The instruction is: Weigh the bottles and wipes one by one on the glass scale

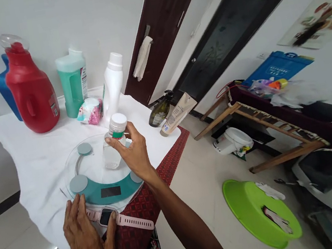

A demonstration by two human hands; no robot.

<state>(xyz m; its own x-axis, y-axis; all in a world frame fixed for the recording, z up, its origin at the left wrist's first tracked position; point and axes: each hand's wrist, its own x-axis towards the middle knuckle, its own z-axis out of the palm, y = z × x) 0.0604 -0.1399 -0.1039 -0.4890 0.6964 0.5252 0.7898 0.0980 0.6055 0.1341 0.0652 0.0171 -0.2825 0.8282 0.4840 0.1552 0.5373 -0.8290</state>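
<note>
Right hand [134, 152]: pinching the clear bottle [112, 152] below its white cap
Clear bottle: over the scale [96, 192], toward one o'clock
Left hand [86, 240]: spread, thumb at the smartwatch [105, 216], fingertips at the scale's seven o'clock edge
Red jug [33, 89]: tabletop [37, 163], eleven o'clock

The table [31, 164] is covered by a red patterned cloth [170, 160], partly overlaid by a white cloth [41, 151]. By the wall, a blue jug [6, 91] is partly hidden by a red jug [31, 89]; beside them a green bottle [71, 89], a small pack [91, 111] and a white bottle [113, 82] are set. A round scale [93, 195] is laid flat near the front, a pink-strapped watch [105, 217] just beside it. Near one corner, a dark bottle [159, 113] and a beige tube [177, 115] are placed
</note>
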